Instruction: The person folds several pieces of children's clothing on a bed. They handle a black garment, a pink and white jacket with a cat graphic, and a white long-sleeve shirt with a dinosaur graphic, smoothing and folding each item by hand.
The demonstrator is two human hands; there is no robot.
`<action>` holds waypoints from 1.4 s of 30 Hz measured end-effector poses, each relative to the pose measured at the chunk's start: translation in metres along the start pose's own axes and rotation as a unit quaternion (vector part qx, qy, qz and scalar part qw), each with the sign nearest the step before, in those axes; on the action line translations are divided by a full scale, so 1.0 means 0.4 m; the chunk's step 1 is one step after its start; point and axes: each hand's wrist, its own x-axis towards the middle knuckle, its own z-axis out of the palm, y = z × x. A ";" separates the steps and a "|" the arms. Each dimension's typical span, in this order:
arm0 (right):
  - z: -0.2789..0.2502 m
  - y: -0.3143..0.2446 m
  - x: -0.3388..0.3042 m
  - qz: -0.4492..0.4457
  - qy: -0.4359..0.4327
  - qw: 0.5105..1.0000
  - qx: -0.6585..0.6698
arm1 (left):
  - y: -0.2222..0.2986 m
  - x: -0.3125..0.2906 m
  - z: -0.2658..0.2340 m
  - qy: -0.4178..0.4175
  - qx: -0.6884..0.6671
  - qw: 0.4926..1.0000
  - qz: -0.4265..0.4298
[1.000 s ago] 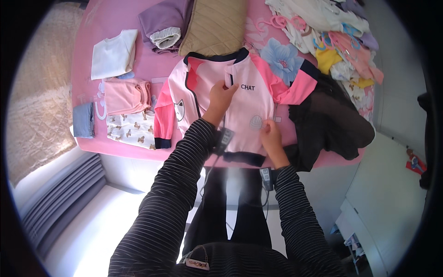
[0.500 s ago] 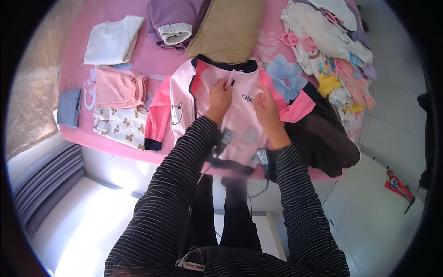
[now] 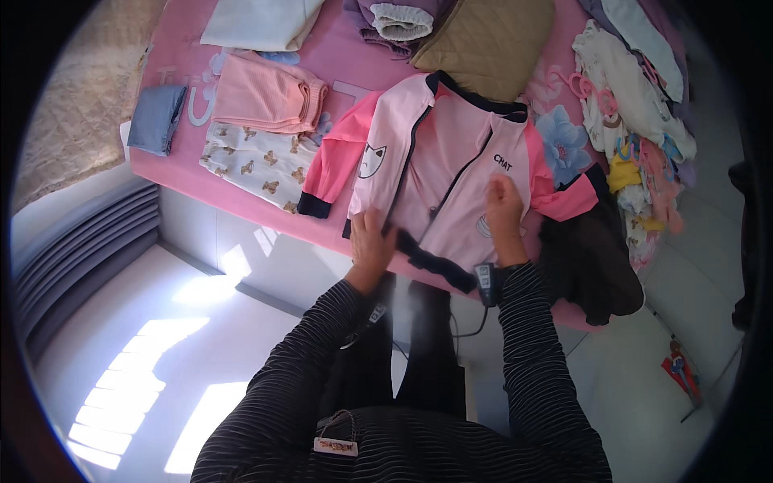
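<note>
A pink child's jacket (image 3: 455,161) with hot-pink sleeves and a dark collar lies unzipped, its fronts spread apart. My left hand (image 3: 373,245) is at the lower edge of its left front, beside the zipper, fingers stretched and thumb apart. Over the right front, below the printed lettering, my right hand (image 3: 505,211) has its fingers curled in, with nothing visible in them. The dark hem band (image 3: 435,262) is rumpled between my hands.
Folded at left are pink trousers (image 3: 270,92), bear-print cloth (image 3: 258,165), a blue-grey garment (image 3: 155,119) and a white garment (image 3: 262,20). A tan quilted piece (image 3: 487,40) lies behind the jacket. Black cloth (image 3: 592,270) and piled clothes with hangers (image 3: 636,88) sit right.
My left hand has left the collar zipper and come down to the hem. The jacket's right front now lies opened outward. My right hand is lower on it, and the view has shifted.
</note>
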 end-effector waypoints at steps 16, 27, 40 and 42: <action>0.198 -0.352 0.169 -0.014 -0.094 0.973 0.209 | 0.052 -0.002 -0.180 0.005 -0.081 0.984 0.162; 0.033 -0.033 0.145 0.121 -0.006 0.988 0.092 | 0.076 -0.023 -0.015 -0.094 -0.138 0.975 0.147; 0.031 0.036 -0.169 0.268 -0.019 0.948 0.170 | -0.084 0.014 -0.023 -0.319 -0.301 0.892 -0.106; 0.016 0.008 -0.150 0.159 0.036 0.981 0.107 | -0.070 -0.048 -0.040 -0.293 -0.358 0.876 -0.137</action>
